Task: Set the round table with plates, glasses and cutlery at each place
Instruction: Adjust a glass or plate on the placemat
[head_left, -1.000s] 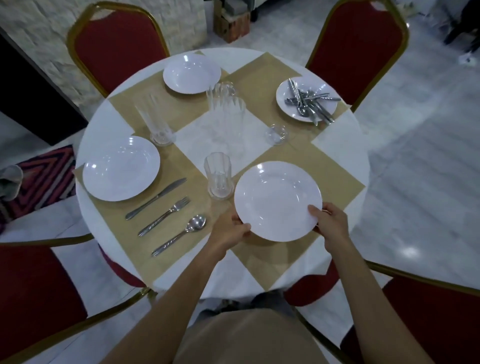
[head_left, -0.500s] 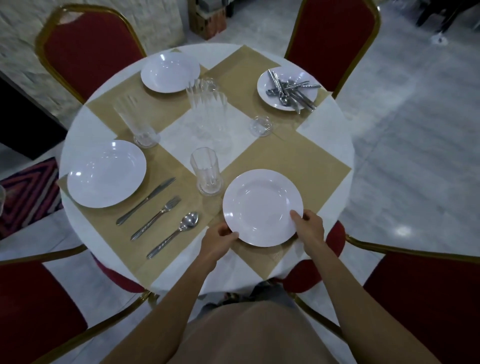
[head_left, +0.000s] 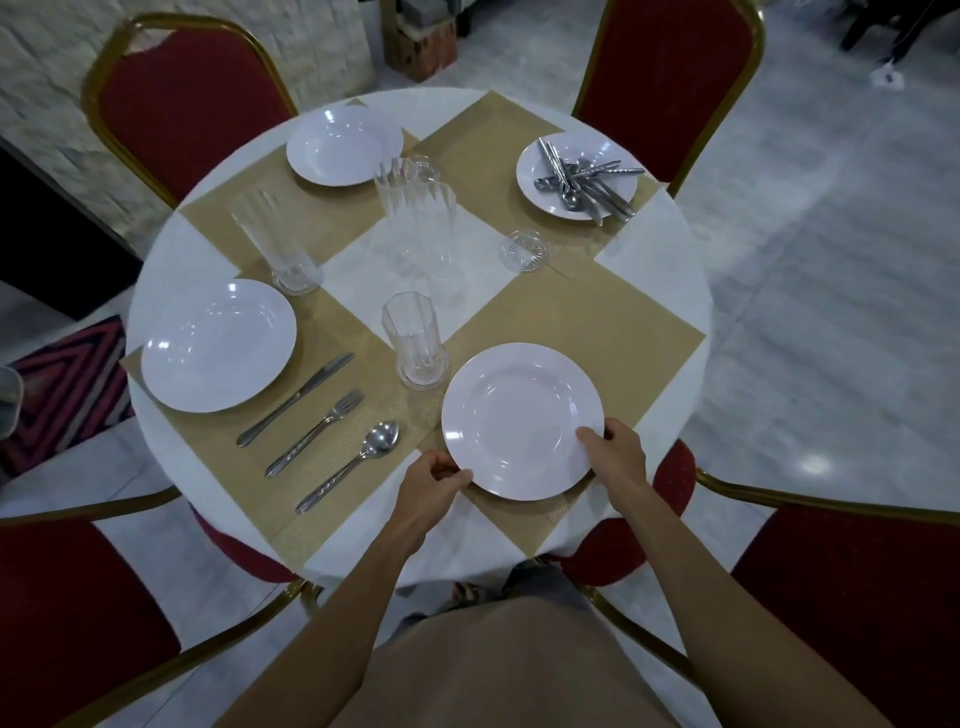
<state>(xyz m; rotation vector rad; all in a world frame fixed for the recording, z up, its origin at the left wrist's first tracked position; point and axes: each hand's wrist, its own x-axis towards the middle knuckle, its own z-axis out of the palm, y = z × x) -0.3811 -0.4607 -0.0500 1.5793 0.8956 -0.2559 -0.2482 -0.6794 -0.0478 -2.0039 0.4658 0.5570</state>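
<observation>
Plate-placing step — left hand (head_left: 434, 480) & right hand (head_left: 615, 454) grip near plate (head_left: 522, 421) rim on mat; next req. release, then cutlery (head_left: 584, 179) fetch

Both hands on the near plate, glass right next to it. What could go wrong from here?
1. The near plate, held at its rim by the left hand and right hand, sits close to the tall glass; nudging it forward-left might tip the glass.
2. The plate lies near the table edge, so a pull toward the person could overhang it.
3. The loose cutlery pile on the far plate may slide off if lifted carelessly.
</observation>
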